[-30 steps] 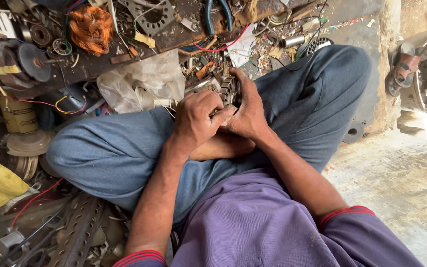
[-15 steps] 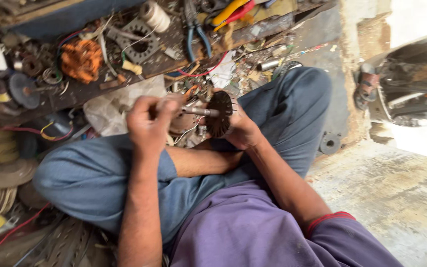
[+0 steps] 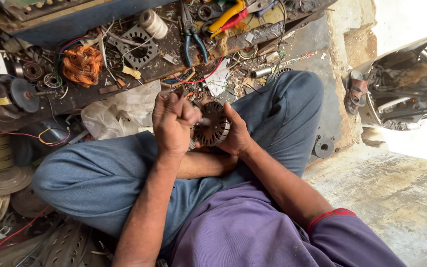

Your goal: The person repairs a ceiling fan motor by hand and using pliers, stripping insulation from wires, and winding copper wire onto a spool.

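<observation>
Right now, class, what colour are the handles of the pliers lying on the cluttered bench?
Blue: the pliers show blue handles, clearest in the head view.

I see a low cluttered workboard [image 3: 268, 37] beyond my hands. On it: orange copper coil [image 3: 81, 64] far left of left hand [image 3: 173, 123]; white thread spool [image 3: 153, 23] and blue-handled pliers [image 3: 192, 34] straight beyond; yellow-handled tool [image 3: 227, 15] beyond right hand [image 3: 235, 134]. White plastic bag [image 3: 119, 111] on floor just left.

Daylight glares white at the upper right, the left side lies dim, and edges bend slightly.
</observation>
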